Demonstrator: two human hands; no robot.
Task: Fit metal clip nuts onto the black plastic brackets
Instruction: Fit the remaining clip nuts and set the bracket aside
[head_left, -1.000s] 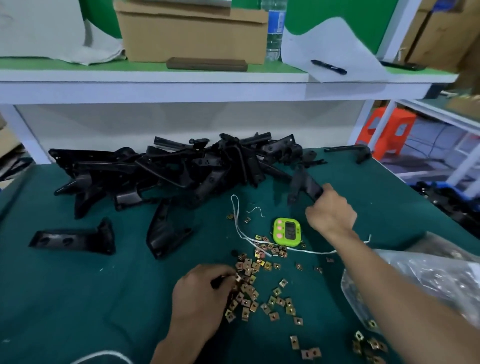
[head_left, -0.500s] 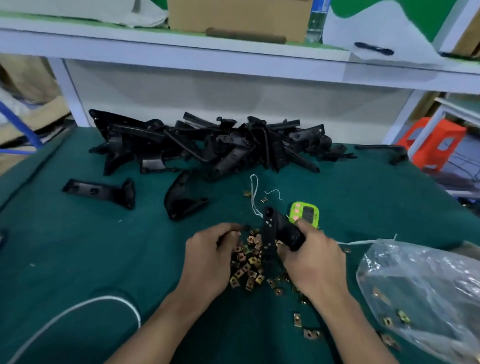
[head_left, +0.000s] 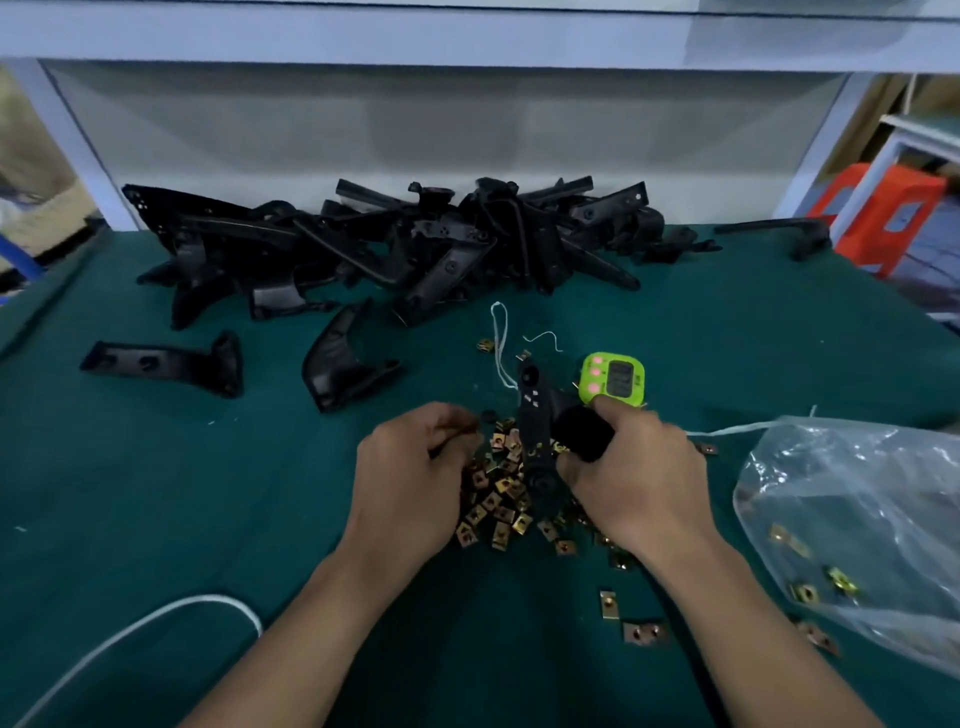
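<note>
Right hand (head_left: 639, 478): grips the bracket (head_left: 535, 415) by its thick lower part, fingers and thumb curled round it.
Bracket: held above the nuts (head_left: 501, 499), between the two hands, its narrow end pointing away towards the timer (head_left: 613, 376).
Left hand (head_left: 410, 478): knuckles up over the left edge of the nuts, fingers curled with the tips drawn together; I cannot tell whether they pinch a nut.
Nuts: brass-coloured, in a loose pile on the surface (head_left: 156, 493) under and between the hands; a few lie strayed towards the bag (head_left: 857, 519).
Heap (head_left: 415, 244): black brackets piled along the far edge of the surface; two more lie apart in front of it, on the left.
Timer: green, just beyond the right hand.
Bag: clear plastic, at the right, with some nuts inside.
Cord (head_left: 130, 634): white, curving across the near left corner.
</note>
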